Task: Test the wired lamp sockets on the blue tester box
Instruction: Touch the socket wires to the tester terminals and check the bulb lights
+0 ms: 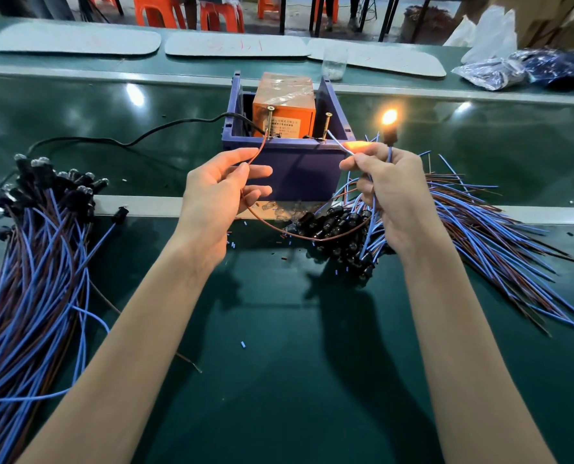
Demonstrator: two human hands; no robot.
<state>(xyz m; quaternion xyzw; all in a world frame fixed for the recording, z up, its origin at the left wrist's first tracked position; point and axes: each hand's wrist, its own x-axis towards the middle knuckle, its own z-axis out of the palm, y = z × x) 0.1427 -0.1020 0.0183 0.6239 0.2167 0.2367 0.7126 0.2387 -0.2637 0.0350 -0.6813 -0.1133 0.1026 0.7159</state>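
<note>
– Sockets [44,195] in the pile at the far left, can they make trouble?
– Hardly. They lie well apart from the blue tester box [295,165]. Only the black power cable [145,135] runs near them, and a tug on it could shift the box.
– And the left hand [218,192]?
– Its thumb and forefinger pinch the brown wire [257,154]. The other fingers spread loosely and hold nothing. The wire's end touches the left screw [270,120] at the front rim of the box. If the pinch slides toward that end, I judge the skin may meet live metal.
– What about the other side?
– The blue wire [337,140] reaches the right screw [328,123]. The right hand [393,199] pinches it with thumb and forefinger, quite near the tip, which is the bigger risk for a shock. The lower fingers curl round the same lead, and the socket stands above them with its bulb [389,118] lit, so this piece seems good.
– Anything else?
– Two things. If a hand wavers, contact breaks and a good socket could look bad. Also, the brown wire hangs in a loop over the heap [339,226] in front of the box, so lifting it away carelessly may hook a neighbour and drag it along.
</note>
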